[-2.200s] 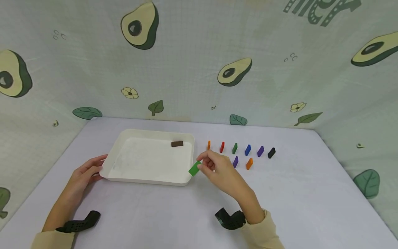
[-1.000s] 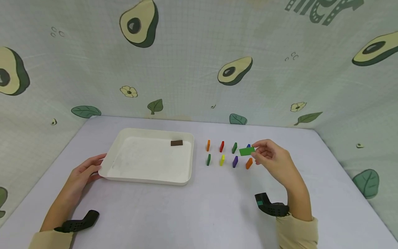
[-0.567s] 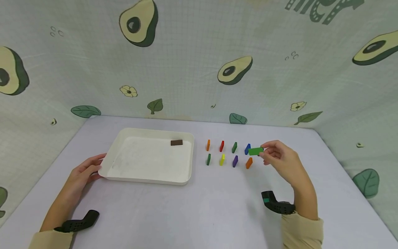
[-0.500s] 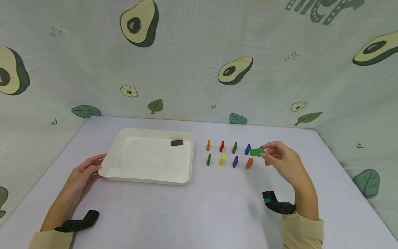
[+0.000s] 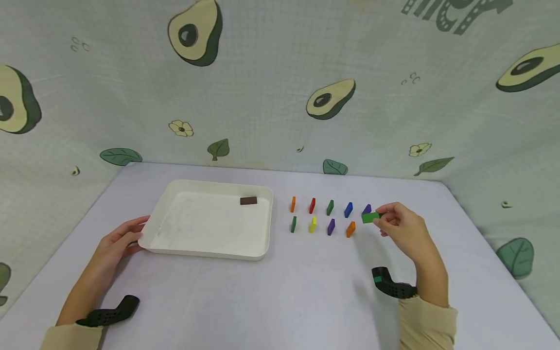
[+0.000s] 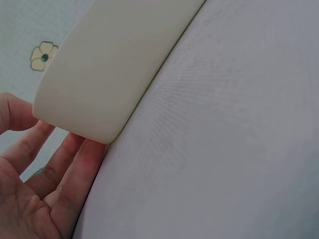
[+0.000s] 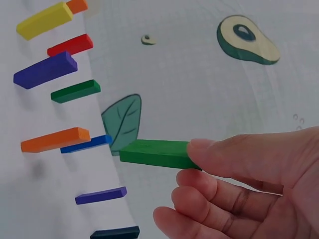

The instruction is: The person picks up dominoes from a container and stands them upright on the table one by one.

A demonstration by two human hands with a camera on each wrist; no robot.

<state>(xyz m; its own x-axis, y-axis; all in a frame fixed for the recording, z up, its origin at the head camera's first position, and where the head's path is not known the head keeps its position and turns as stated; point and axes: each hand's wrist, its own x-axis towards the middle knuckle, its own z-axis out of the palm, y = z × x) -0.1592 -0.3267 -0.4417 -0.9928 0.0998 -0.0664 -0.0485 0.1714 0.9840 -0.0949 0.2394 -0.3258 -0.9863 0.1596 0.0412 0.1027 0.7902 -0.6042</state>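
Note:
In the right wrist view, a small green block (image 7: pixel 159 153) is pinched by one end between thumb and fingers of my right hand (image 5: pixel 402 228), its other end pointing left. In the head view this hand is at the right end of two rows of standing blocks, close to a purple block (image 5: pixel 366 209); the block beyond it is hidden there, but shows as a dark block (image 7: pixel 114 232) in the right wrist view. My left hand (image 5: pixel 115 245) holds the white tray (image 5: pixel 205 253) at its near left corner, thumb at the rim. A brown block (image 5: pixel 248 201) lies inside the tray.
Front row: a dark green block (image 5: pixel 293 224), a yellow block (image 5: pixel 312 224), a purple block and an orange block (image 5: pixel 351 229). Back row: an orange block (image 5: pixel 293 204), a red block (image 5: pixel 312 205), a green block (image 5: pixel 330 207) and a blue block (image 5: pixel 348 210). A patterned cloth (image 5: pixel 271 73) hangs behind.
My right hand has carried the green block from beside the tray's right edge rightward past the rows, then slightly lower. The yellow and dark green blocks came into view. My left hand stays at the tray.

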